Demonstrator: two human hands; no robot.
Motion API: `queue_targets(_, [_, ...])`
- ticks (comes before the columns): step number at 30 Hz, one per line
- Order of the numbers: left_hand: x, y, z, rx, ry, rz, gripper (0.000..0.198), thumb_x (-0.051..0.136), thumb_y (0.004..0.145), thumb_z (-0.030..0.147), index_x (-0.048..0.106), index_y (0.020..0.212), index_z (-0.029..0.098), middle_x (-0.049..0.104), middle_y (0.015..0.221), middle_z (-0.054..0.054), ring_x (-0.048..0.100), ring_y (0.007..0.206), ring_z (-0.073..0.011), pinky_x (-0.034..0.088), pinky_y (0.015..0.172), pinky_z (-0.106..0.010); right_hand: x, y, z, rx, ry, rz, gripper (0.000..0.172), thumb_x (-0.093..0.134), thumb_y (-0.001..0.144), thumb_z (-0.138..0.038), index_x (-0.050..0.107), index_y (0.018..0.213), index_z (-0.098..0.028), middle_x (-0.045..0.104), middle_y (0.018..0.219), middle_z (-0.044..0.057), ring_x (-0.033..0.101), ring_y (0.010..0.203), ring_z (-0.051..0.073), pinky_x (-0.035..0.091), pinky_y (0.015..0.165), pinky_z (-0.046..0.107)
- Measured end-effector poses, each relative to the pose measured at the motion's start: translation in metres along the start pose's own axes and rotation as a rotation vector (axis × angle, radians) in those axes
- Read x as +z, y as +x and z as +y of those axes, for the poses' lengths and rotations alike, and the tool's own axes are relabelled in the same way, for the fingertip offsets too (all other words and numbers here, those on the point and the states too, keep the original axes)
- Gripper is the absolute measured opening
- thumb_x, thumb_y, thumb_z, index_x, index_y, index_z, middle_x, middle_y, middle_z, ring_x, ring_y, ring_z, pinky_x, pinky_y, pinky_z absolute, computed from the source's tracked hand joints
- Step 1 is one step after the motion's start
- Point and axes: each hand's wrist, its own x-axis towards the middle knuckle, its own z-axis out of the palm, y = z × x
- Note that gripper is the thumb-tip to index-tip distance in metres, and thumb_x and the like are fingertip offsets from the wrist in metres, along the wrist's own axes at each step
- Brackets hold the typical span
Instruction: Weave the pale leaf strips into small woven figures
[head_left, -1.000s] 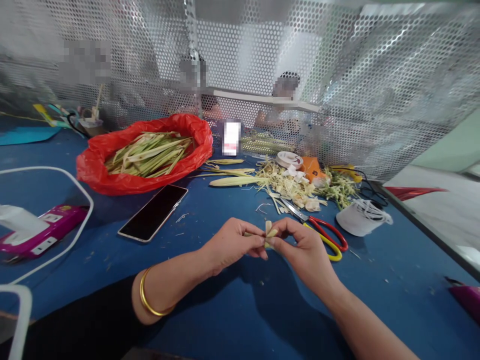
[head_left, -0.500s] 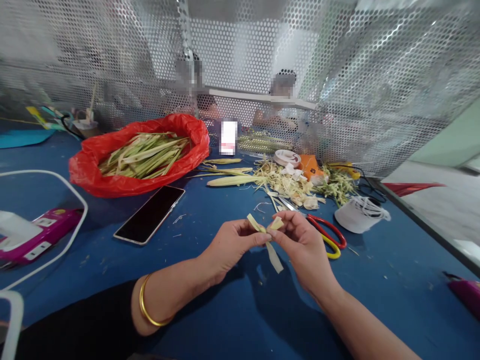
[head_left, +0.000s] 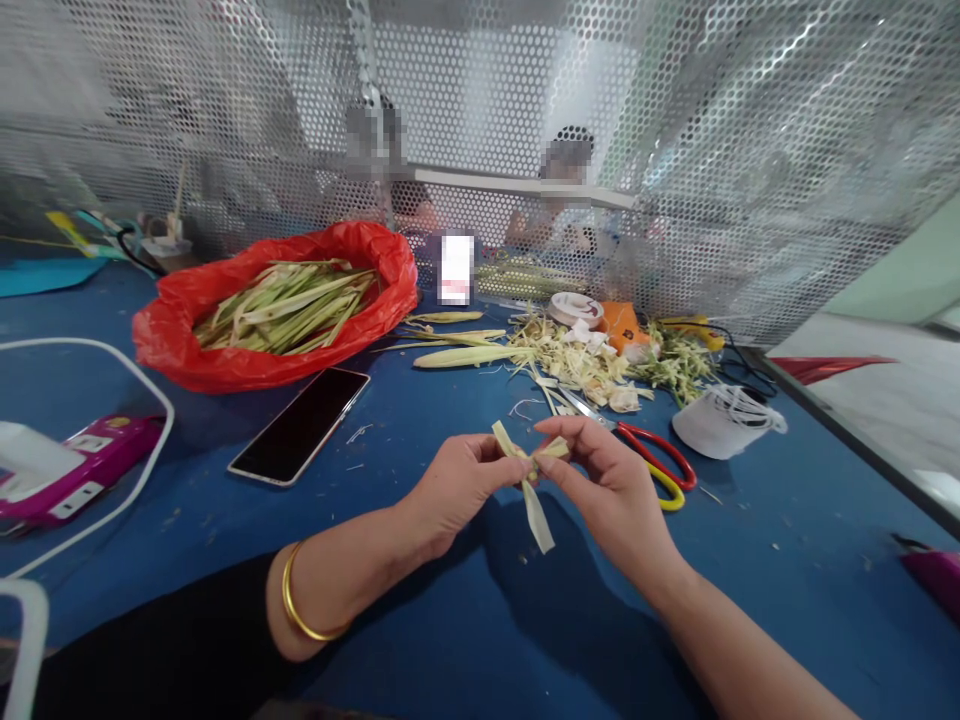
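Above the blue table, my left hand [head_left: 461,490] and my right hand [head_left: 604,485] meet fingertip to fingertip. Both pinch a small crossed piece of pale green-yellow leaf strip [head_left: 537,518]. One end sticks up from my left fingers, another shows at my right fingertips, and a wider tail hangs below. The centre of the crossing is partly hidden by my thumbs. Just beyond my right hand lie scissors [head_left: 660,465] with red and yellow handles, their blades pointing to the leaf scraps.
A red plastic bag [head_left: 161,340] of long leaves stands at the left, behind a dark phone [head_left: 300,428]. Leaf shavings [head_left: 577,365], a tape roll [head_left: 576,310] and a spool of white cord [head_left: 716,428] sit at the back right. A magenta power strip [head_left: 90,470] lies left. People sit beyond a perforated screen.
The strip's hanging tail has swung slightly left and the piece has turned a little between my fingers. Both hands keep their pinch in nearly the same place.
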Motion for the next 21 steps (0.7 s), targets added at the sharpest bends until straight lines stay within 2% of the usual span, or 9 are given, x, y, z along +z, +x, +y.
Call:
queue_targets(3, [0.0003,-0.0003,-0.0001,-0.018,-0.01,-0.011,0.013,0.075,0.063,0.024,0.071,0.069,0.013,0.07,0.071,-0.004,0.059,0.071,-0.0147,0.045,0.077,-0.028,-0.0018,-0.0015,-0.0016,-0.048,-0.125,-0.001,0.016,0.06,0.08,-0.023,0.063,0.095,-0.019,0.064,0.07,-0.001,0.06,0.067,0.015,0.048,0.067,0.028])
queue_targets(7, [-0.0003,0.0004,-0.0014,-0.018,-0.053,-0.007,0.017,0.078,0.062,0.024,0.07,0.074,0.014,0.068,0.074,-0.003,0.058,0.071,-0.0133,0.045,0.072,-0.026,-0.003,-0.0021,-0.0022,-0.041,-0.191,0.025,0.009,0.06,0.08,-0.022,0.064,0.087,-0.019,0.062,0.07,-0.001,0.056,0.066,0.014,0.045,0.062,0.027])
queue_targets(17, [-0.0039,0.0011,-0.0027,0.02,-0.095,-0.155,0.017,0.075,0.071,0.024,0.065,0.082,0.017,0.068,0.08,-0.001,0.059,0.078,-0.0123,0.043,0.075,-0.023,-0.0023,-0.0008,-0.0008,0.06,-0.045,0.04,0.008,0.063,0.078,-0.024,0.061,0.084,-0.019,0.061,0.067,-0.002,0.056,0.065,0.014,0.044,0.062,0.028])
queue_targets(21, [-0.0042,0.0018,-0.0012,0.022,-0.088,-0.173,0.015,0.074,0.072,0.023,0.062,0.079,0.018,0.064,0.073,0.002,0.057,0.072,-0.0104,0.042,0.072,-0.022,0.0,-0.0002,-0.0007,0.094,0.056,0.063,0.009,0.065,0.076,-0.025,0.061,0.082,-0.019,0.061,0.066,-0.002,0.055,0.062,0.013,0.044,0.06,0.027])
